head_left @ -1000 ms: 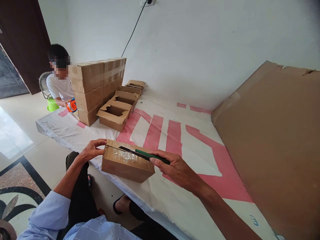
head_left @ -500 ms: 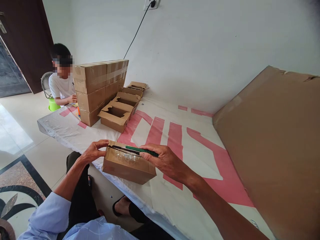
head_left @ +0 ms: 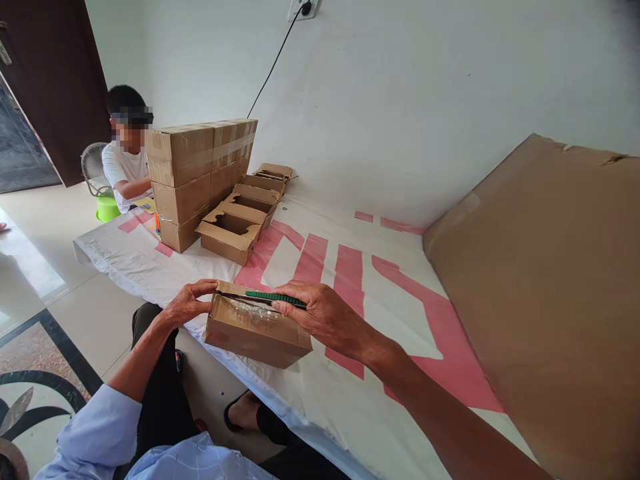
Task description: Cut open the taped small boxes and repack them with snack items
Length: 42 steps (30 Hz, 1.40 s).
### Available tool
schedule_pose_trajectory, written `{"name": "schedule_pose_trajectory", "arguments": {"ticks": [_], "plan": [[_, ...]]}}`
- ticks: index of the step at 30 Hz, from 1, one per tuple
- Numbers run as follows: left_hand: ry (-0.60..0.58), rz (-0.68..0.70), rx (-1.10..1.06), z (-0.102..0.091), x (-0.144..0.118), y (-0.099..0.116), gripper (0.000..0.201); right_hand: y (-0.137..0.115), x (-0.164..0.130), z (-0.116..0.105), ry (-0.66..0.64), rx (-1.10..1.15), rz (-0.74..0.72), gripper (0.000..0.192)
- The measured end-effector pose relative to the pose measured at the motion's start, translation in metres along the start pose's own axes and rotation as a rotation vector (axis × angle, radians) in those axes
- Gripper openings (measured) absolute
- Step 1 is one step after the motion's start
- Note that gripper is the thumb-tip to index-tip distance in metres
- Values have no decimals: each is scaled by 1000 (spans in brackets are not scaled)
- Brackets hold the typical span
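Observation:
A small cardboard box (head_left: 257,340) rests at the table's near edge, clear tape crumpled and shiny across its top. My left hand (head_left: 189,307) grips its left end, thumb and fingers pressed on the upper corner. In my right hand (head_left: 310,310) is a green-handled box cutter (head_left: 270,297), its dark blade lying along the seam of the box top and pointing towards my left fingers. The blade's tip lies close to the left end, and I cannot tell how deep it sits.
Stacked closed cartons (head_left: 185,157) stand at the table's far left, with several open boxes (head_left: 233,227) beside them. A large cardboard sheet (head_left: 545,287) leans on the right. Behind the stack sits another person (head_left: 125,170). Pink strips (head_left: 350,280) mark the white table cover (head_left: 400,327).
My right hand has slid the box cutter a little to the left along the box top. My left hand and the box have stayed put. The other person has shifted slightly right.

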<state>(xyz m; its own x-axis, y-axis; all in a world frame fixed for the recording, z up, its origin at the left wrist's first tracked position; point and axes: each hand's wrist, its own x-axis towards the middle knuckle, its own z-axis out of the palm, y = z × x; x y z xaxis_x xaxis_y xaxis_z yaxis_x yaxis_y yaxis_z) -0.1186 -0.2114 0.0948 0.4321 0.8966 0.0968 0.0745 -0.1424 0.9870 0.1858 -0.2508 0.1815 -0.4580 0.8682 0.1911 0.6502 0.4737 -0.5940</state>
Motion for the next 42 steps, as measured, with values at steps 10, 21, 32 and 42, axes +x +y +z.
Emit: {"name": "schedule_pose_trajectory", "arguments": {"ticks": [10, 21, 32, 42], "plan": [[-34, 20, 60, 1, 0, 0, 48, -15, 2, -4, -53, -244, -31, 31], [-25, -15, 139, -1, 0, -3, 48, -41, 22, -7, -200, -559, 73, 28], [-87, 20, 52, -2, 2, -9, 49, 9, -24, -11, -78, -494, -43, 36], [-135, 63, 109, 1, 7, -5, 52, 1, -14, 3, -109, -562, -3, 26]]}}
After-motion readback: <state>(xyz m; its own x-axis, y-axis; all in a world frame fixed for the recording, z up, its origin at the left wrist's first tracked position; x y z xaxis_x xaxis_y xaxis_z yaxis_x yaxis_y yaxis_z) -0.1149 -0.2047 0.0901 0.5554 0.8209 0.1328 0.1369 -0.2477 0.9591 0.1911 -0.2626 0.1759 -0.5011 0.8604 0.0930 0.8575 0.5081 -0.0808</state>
